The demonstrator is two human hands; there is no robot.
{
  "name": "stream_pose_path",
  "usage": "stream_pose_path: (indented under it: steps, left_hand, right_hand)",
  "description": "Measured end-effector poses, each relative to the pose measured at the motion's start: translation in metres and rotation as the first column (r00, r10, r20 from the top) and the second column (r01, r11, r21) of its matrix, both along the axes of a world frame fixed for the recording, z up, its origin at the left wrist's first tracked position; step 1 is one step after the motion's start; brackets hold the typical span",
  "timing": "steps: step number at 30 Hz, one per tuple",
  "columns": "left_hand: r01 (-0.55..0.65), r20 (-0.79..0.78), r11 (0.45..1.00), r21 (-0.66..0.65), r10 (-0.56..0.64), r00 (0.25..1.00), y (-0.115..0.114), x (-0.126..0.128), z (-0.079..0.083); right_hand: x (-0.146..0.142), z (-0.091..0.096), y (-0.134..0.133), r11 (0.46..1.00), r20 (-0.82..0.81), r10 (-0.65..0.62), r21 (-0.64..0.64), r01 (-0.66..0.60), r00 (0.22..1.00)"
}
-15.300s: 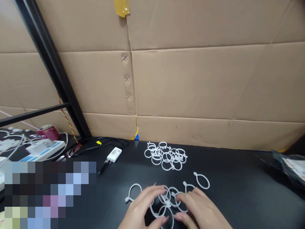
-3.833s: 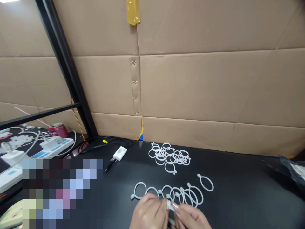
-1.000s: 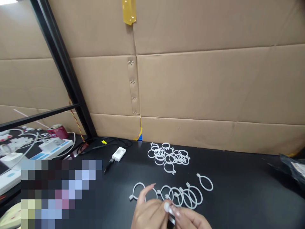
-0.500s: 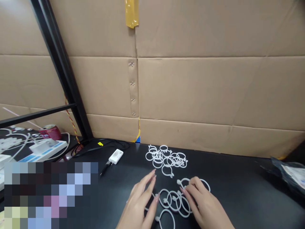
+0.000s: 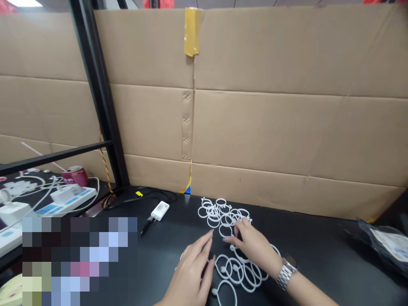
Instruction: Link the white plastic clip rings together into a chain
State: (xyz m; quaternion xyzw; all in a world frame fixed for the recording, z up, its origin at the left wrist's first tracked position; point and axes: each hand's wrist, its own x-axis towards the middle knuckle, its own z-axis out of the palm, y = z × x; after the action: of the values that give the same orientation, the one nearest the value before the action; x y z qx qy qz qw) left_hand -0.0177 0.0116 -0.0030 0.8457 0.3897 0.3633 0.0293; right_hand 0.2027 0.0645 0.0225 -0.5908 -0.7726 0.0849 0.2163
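White plastic rings, each with a small knob or clip, lie in two groups on the black table. The far pile (image 5: pixel 213 210) is a tangle near the cardboard wall, with one ring (image 5: pixel 225 230) at its near edge. Closer in, several overlapping rings (image 5: pixel 234 271) are spread out, and a single ring (image 5: pixel 227 293) lies below them. My left hand (image 5: pixel 194 267) rests beside this nearer group, fingers stretched and partly covering a ring. My right hand (image 5: pixel 250 240), thumb and fingers apart, reaches over to the near edge of the far pile; its fingertips hide part of the rings.
A white charger plug (image 5: pixel 160 210) with a black cable lies to the left. Beyond a black metal post (image 5: pixel 98 93) are a power strip (image 5: pixel 68 199) and a red can (image 5: pixel 75 175). A dark plastic bag (image 5: pixel 385 242) sits far right. A cardboard wall (image 5: pixel 255 127) closes the back.
My right hand has moved away from the nearer rings, forward and left to the far pile. My left hand stays about where it was. The view has tilted up slightly.
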Motion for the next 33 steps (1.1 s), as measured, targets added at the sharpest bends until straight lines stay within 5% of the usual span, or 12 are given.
stream_pose_path:
  steps: [8, 13, 18, 20, 22, 26, 30, 33]
  left_hand:
    - [0.0, -0.005, 0.993, 0.12, 0.0, 1.0, 0.004, 0.002, -0.004]
    - [0.01, 0.001, 0.977, 0.212, -0.011, 1.0, 0.002, 0.004, 0.006]
    - [0.191, -0.096, 0.893, 0.406, -0.166, 0.981, 0.001, 0.006, 0.018]
    - [0.247, -0.121, 0.884, 0.397, -0.217, 0.969, 0.001, 0.005, 0.015]
    - [0.278, -0.129, 0.897, 0.345, -0.248, 0.96, 0.001, 0.005, 0.01]
    - [0.239, -0.086, 0.938, 0.252, -0.225, 0.971, 0.001, 0.004, 0.002]
    - [0.084, 0.028, 0.975, 0.205, -0.092, 0.995, 0.001, 0.007, 0.009]
    - [-0.008, 0.112, 0.984, 0.179, -0.012, 0.994, -0.001, 0.008, 0.016]
  right_hand:
    - [0.004, -0.001, 0.001, 0.992, -0.174, 0.091, -0.074, -0.105, 0.98]
    - [0.013, 0.009, -0.025, 0.951, -0.36, 0.093, -0.244, -0.19, 0.928]
    - [0.004, 0.004, -0.059, 0.79, -0.683, 0.065, -0.411, -0.456, 0.728]
    - [-0.001, -0.001, -0.064, 0.709, -0.769, -0.022, -0.463, -0.533, 0.639]
    - [-0.003, -0.006, -0.066, 0.681, -0.788, -0.069, -0.485, -0.548, 0.612]
    - [-0.002, -0.004, -0.066, 0.741, -0.797, -0.083, -0.451, -0.498, 0.598]
    - [-0.002, 0.003, -0.069, 0.81, -0.906, -0.082, -0.304, -0.502, 0.416]
    - [-0.005, 0.0, -0.07, 0.794, -0.936, -0.092, -0.275, -0.543, 0.339]
